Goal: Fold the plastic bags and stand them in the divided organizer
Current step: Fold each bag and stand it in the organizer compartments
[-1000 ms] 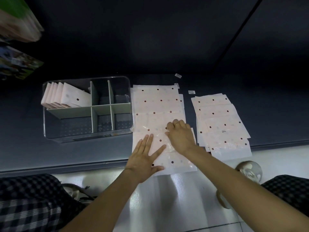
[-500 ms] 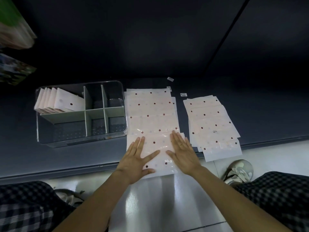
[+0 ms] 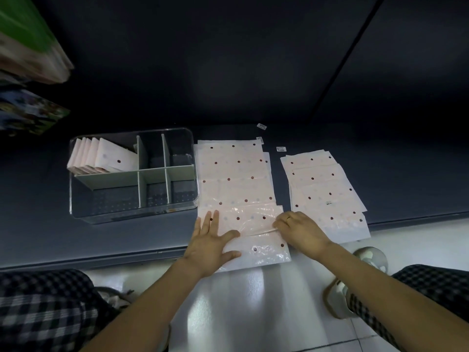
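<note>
Since half a second ago the right hand (image 3: 300,231) has been shifted from lying flat on the bag to its right edge, where the fingers are curled onto the plastic; whether the edge is actually pinched cannot be told. The left hand (image 3: 212,238) is kept flat and spread on the bag's left part.

The dark platform (image 3: 38,224) fills the middle of the frame. At centre, the spotted plastic bag (image 3: 234,189) is laid lengthwise, its near end overhanging the edge. A bag stack (image 3: 324,191) is seen just to its right. At left centre stands the clear divided organizer (image 3: 132,214); folded bags (image 3: 101,157) are stood leaning in its upper left compartment. Small labels (image 3: 281,148) lie near the bags' far ends.
</note>
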A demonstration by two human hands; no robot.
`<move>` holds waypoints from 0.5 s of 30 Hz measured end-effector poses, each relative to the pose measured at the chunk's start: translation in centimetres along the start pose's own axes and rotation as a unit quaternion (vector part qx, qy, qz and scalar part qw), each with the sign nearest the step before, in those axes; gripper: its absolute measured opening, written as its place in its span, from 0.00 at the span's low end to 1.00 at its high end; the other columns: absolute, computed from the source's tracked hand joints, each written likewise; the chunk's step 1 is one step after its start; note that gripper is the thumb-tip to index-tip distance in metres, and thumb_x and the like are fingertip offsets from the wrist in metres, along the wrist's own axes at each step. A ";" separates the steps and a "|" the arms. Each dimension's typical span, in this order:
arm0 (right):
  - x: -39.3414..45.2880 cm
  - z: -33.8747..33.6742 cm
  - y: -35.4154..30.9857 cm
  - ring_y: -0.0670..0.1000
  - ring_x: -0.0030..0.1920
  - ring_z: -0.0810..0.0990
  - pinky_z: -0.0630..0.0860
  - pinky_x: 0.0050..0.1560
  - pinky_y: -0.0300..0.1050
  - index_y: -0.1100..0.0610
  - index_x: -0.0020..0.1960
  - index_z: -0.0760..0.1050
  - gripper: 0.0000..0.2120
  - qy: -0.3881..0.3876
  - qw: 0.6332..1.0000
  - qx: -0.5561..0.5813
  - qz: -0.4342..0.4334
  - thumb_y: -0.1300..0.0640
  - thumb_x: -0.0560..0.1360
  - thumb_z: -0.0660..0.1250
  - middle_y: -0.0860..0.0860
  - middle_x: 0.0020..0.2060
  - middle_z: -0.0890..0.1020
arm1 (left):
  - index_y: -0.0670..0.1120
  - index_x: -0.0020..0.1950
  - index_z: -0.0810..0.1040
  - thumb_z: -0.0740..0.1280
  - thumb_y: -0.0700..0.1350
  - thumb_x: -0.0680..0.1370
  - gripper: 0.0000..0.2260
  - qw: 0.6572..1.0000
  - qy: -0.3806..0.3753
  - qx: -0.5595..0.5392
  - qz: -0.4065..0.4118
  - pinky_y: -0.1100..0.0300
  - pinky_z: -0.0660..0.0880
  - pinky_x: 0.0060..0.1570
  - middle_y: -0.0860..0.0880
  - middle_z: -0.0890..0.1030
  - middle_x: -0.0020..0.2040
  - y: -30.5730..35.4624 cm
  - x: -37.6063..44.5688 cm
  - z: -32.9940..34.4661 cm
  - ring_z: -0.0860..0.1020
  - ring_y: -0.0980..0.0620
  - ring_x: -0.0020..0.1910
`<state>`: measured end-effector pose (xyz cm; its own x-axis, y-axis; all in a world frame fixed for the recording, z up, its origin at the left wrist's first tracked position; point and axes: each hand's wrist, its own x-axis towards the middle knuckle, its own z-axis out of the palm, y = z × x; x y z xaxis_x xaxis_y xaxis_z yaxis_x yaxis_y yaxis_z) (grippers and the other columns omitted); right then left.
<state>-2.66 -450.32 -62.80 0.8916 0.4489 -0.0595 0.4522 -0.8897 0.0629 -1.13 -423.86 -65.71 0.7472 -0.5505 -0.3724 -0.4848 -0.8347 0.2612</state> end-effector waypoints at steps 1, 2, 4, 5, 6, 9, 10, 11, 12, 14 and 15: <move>0.3 -0.4 0.1 0.52 0.35 0.81 0.78 0.34 0.40 0.57 0.40 0.82 0.20 0.006 1.000 0.003 -0.007 0.67 0.50 0.79 0.51 0.37 0.83 | 0.62 0.70 0.61 0.51 0.68 0.76 0.24 1.000 0.016 -0.005 -0.012 0.44 0.31 0.70 0.42 0.41 0.78 0.5 0.0 -0.1 0.35 0.41 0.75; 0.6 -1.0 0.1 0.52 0.37 0.81 0.78 0.36 0.40 0.57 0.41 0.82 0.16 0.011 1.000 0.017 -0.011 0.66 0.55 0.78 0.51 0.37 0.83 | 0.60 0.69 0.64 0.52 0.68 0.76 0.24 0.999 0.039 -0.008 -0.013 0.44 0.32 0.71 0.44 0.45 0.78 1.1 0.1 -0.3 0.37 0.43 0.76; 1.1 -2.4 -0.2 0.53 0.45 0.80 0.76 0.46 0.43 0.57 0.50 0.81 0.07 -0.013 0.997 0.070 0.001 0.60 0.72 0.70 0.51 0.44 0.82 | 0.54 0.66 0.66 0.55 0.64 0.77 0.22 0.996 0.088 -0.023 0.008 0.49 0.36 0.73 0.49 0.57 0.77 2.2 0.4 -0.6 0.48 0.48 0.77; 1.4 -3.1 -0.3 0.53 0.49 0.78 0.74 0.50 0.44 0.58 0.53 0.80 0.09 -0.017 0.995 0.102 0.011 0.58 0.76 0.64 0.51 0.46 0.82 | 0.52 0.66 0.66 0.57 0.62 0.78 0.21 0.993 0.110 -0.046 0.012 0.53 0.42 0.73 0.51 0.65 0.73 2.8 0.5 -1.0 0.58 0.50 0.74; 1.5 -3.8 -0.4 0.53 0.50 0.77 0.73 0.52 0.45 0.58 0.53 0.80 0.09 -0.005 0.990 0.137 0.017 0.58 0.77 0.63 0.51 0.46 0.81 | 0.51 0.66 0.65 0.59 0.59 0.79 0.19 0.989 0.128 -0.078 0.000 0.57 0.53 0.70 0.51 0.73 0.67 3.3 0.5 -1.5 0.68 0.50 0.68; 2.4 -6.3 -0.9 0.51 0.53 0.73 0.69 0.56 0.42 0.58 0.54 0.78 0.08 0.071 0.965 0.245 0.060 0.59 0.77 0.64 0.50 0.50 0.79 | 0.50 0.57 0.73 0.58 0.51 0.81 0.09 0.972 0.171 -0.159 -0.037 0.54 0.69 0.42 0.47 0.82 0.47 4.7 0.9 -3.9 0.78 0.42 0.47; 2.7 -7.0 -1.1 0.49 0.57 0.71 0.67 0.58 0.39 0.56 0.58 0.76 0.11 0.111 0.946 0.288 0.099 0.58 0.76 0.65 0.48 0.54 0.77 | 0.48 0.47 0.74 0.58 0.50 0.81 0.09 0.960 0.181 -0.209 -0.049 0.54 0.68 0.38 0.46 0.80 0.39 4.8 1.0 -4.8 0.77 0.41 0.42; 3.1 -7.7 -1.3 0.46 0.59 0.69 0.66 0.59 0.35 0.54 0.63 0.72 0.15 0.152 0.913 0.345 0.156 0.56 0.76 0.66 0.45 0.58 0.74 | 0.47 0.38 0.72 0.59 0.48 0.81 0.12 0.937 0.179 -0.293 -0.070 0.55 0.68 0.35 0.47 0.76 0.32 5.0 1.1 -5.7 0.74 0.42 0.36; 3.3 -8.3 -1.5 0.43 0.61 0.67 0.64 0.60 0.33 0.52 0.67 0.67 0.20 0.180 0.870 0.405 0.218 0.54 0.76 0.66 0.43 0.60 0.71 | 0.46 0.34 0.71 0.61 0.46 0.80 0.15 0.891 0.173 -0.409 -0.094 0.57 0.68 0.33 0.48 0.73 0.29 5.1 1.2 -6.7 0.72 0.44 0.33; 3.7 -9.1 -1.8 0.42 0.60 0.68 0.64 0.58 0.35 0.52 0.72 0.61 0.27 0.160 0.784 0.509 0.317 0.49 0.76 0.65 0.42 0.62 0.70 | 0.42 0.37 0.77 0.64 0.43 0.79 0.12 0.759 0.138 -0.622 -0.136 0.59 0.74 0.38 0.46 0.78 0.33 5.3 1.4 -8.6 0.75 0.47 0.34; 3.8 -9.3 -2.0 0.43 0.59 0.70 0.65 0.57 0.38 0.53 0.72 0.60 0.28 0.114 0.756 0.547 0.340 0.47 0.76 0.64 0.43 0.61 0.72 | 0.40 0.42 0.79 0.64 0.43 0.79 0.10 0.709 0.112 -0.681 -0.145 0.57 0.77 0.43 0.45 0.81 0.38 5.3 1.3 -9.2 0.78 0.47 0.37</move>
<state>0.06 -446.05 -53.89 0.9461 -0.2518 -0.2038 -0.2938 -0.4013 -0.8676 1.51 -428.88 -56.59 0.8528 -0.2153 -0.4759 0.4791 -0.0403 0.8768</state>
